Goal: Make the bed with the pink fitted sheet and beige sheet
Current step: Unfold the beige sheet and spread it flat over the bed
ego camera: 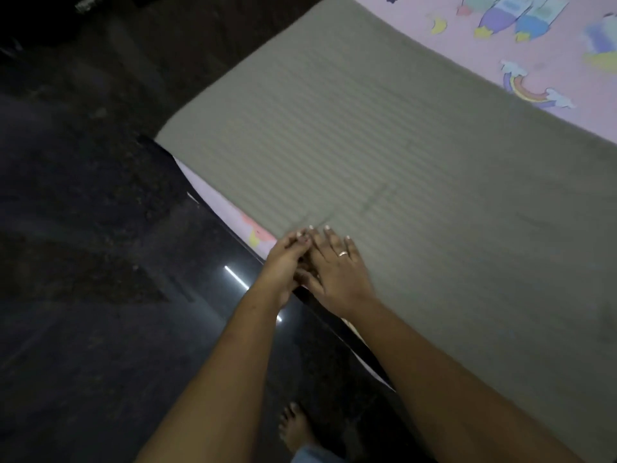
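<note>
Head view: both hands (314, 262) meet flat at beige sheet's (400, 182) near edge.

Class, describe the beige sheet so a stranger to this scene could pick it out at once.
Start at the bed with the pink fitted sheet printed with rainbows and rockets. Spread over its near part, down to the edge where the left hand and right hand meet, lies the beige sheet. Unlike the pink cartoon print, it is plain with faint stripes.

One head-worn view, looking down.
We look steeply down, close over the bed edge (300, 295), dark floor (100, 295) to our left.
</note>
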